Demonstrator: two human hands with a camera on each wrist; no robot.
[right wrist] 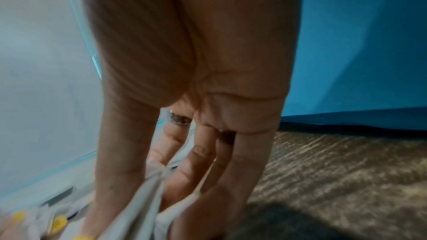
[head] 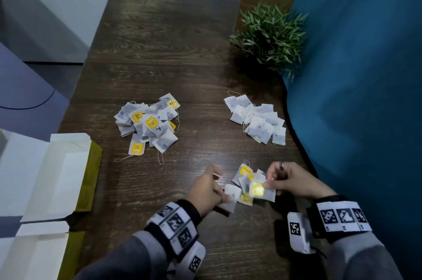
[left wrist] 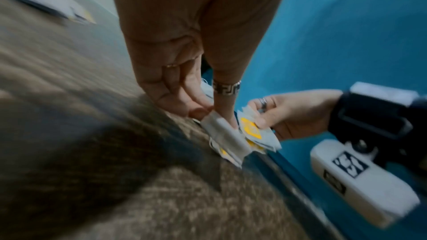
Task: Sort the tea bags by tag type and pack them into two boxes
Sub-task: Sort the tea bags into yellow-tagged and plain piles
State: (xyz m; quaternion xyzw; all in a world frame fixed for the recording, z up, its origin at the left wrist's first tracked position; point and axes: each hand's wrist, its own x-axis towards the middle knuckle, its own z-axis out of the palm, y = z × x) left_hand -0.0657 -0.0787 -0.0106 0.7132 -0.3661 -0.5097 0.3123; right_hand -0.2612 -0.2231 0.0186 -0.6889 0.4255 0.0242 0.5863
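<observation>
Near the table's front edge lies a small cluster of tea bags (head: pixel 245 180), some with yellow tags. My left hand (head: pixel 211 190) pinches a plain white tea bag (head: pixel 231 197) at the cluster's left side; the left wrist view shows thumb and fingers closed on the tea bag (left wrist: pixel 223 130). My right hand (head: pixel 290 180) pinches a tea bag with a yellow tag (head: pixel 258 189) at the cluster's right; in the right wrist view its thumb and fingers grip white paper (right wrist: pixel 143 202). A mixed pile with yellow tags (head: pixel 148 122) lies mid-table. A pile of plain white bags (head: pixel 258 119) lies to the right.
Two open white boxes with olive-yellow sides (head: pixel 89 172) (head: pixel 68 254) stand at the left edge of the dark wooden table (head: pixel 182 51). A green potted plant (head: pixel 271 35) stands at the back right. A blue fabric surface (head: pixel 365 74) borders the right side.
</observation>
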